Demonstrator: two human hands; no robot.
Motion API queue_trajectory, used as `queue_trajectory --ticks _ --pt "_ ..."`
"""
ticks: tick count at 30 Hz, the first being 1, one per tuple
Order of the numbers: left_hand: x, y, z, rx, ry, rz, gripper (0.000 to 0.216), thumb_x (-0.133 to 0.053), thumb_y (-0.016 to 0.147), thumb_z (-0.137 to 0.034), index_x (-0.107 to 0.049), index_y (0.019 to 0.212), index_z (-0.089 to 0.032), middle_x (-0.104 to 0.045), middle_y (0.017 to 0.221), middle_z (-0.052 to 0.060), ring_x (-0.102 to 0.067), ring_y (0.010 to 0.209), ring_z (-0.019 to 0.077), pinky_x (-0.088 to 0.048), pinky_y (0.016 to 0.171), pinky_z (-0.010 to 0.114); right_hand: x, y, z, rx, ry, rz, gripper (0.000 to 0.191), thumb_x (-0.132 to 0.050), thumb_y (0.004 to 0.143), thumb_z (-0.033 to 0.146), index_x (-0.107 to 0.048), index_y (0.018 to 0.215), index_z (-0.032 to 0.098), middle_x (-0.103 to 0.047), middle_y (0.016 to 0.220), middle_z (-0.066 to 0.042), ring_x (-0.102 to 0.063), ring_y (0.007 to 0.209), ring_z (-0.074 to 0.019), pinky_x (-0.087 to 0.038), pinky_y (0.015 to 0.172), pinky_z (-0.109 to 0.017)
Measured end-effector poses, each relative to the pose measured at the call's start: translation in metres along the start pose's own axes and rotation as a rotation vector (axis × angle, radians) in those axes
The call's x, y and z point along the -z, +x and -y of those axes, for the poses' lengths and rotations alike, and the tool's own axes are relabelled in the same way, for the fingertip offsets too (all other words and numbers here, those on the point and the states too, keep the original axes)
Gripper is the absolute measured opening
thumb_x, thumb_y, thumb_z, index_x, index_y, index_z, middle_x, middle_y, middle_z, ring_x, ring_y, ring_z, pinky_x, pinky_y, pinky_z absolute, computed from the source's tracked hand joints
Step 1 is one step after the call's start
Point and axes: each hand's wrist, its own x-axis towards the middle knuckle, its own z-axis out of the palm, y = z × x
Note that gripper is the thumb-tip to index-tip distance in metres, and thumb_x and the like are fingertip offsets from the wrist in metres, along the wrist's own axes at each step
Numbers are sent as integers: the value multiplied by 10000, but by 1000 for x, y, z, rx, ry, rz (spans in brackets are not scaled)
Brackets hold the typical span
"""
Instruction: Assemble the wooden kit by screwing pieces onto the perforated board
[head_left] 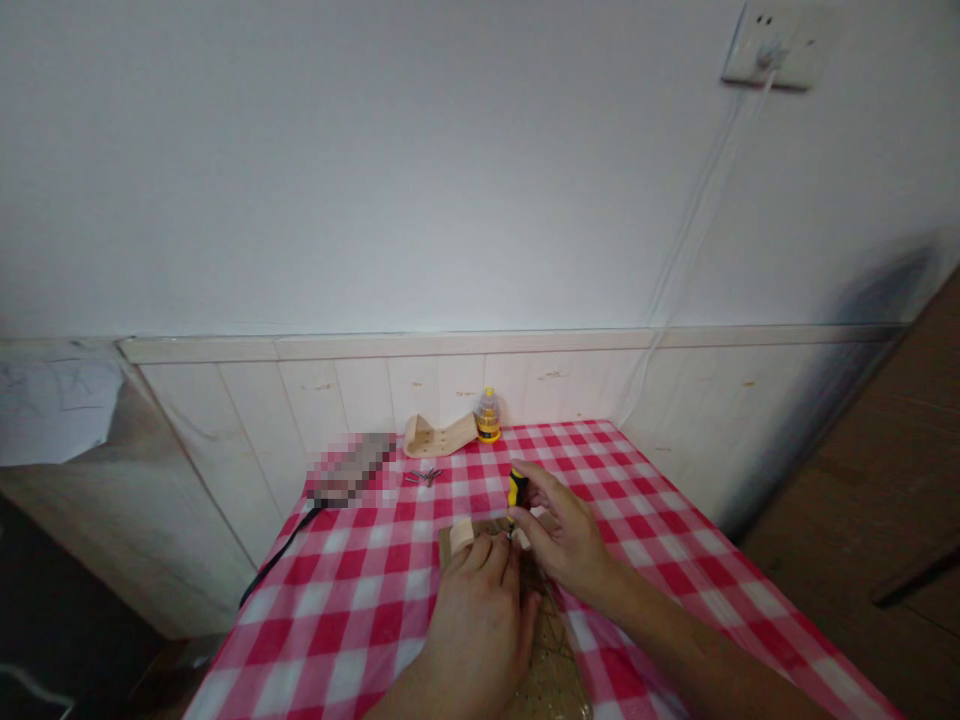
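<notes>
My right hand (562,520) is closed round the yellow and black handle of a screwdriver (517,487), held upright with its lower end down at the fingers of my left hand. My left hand (480,600) lies over a pale wooden piece (462,536), with its fingers pressed together on it; most of the piece is hidden beneath. Under both is a brown board (559,670) that looks wrapped in clear film. The tip of the screwdriver and what it touches are too small to make out.
A red and white checked cloth (352,610) covers the table. Toward the back lie several screws (425,476), a curved wooden part (439,437), a yellow-capped bottle (488,415) and a blurred-out flat object (356,470) with a black cord (274,560). A panelled wall (360,390) stands behind.
</notes>
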Motion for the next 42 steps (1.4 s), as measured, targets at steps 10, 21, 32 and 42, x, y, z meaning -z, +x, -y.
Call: queue_trajectory --ticks 10,21,32,42 --pt "1 0 -2 26 -2 -6 355 -565 895 -216 -680 1209 -96 -716 1112 163 -633 1065 335 -546 921 524 6 1 1 -36 33 13 525 -573 921 154 -496 1430 258 -700 1283 -106 -708 1134 -249 -596 970 -414" --pt "2 1 -3 20 -20 -18 326 -569 877 -197 -686 1170 -115 -709 1109 152 -620 1061 329 -527 947 531 -1 4 9 132 -44 58 534 -544 934 108 -498 1433 294 -705 1195 -93 -713 1023 -232 -647 836 -368" --pt "1 1 -1 22 -35 0 364 -582 878 -215 -682 1213 -116 -713 1113 148 -623 1076 337 -536 951 533 7 5 8 44 11 79 506 -547 942 139 -494 1428 270 -697 1266 -102 -710 1097 -240 -605 938 -400" --pt "2 0 -2 18 -33 -24 373 -584 865 -199 -672 1217 -110 -713 1103 160 -631 1069 343 -549 921 532 4 4 6 55 -23 60 512 -569 935 151 -513 1425 286 -714 1219 -88 -713 1050 -238 -617 898 -399"
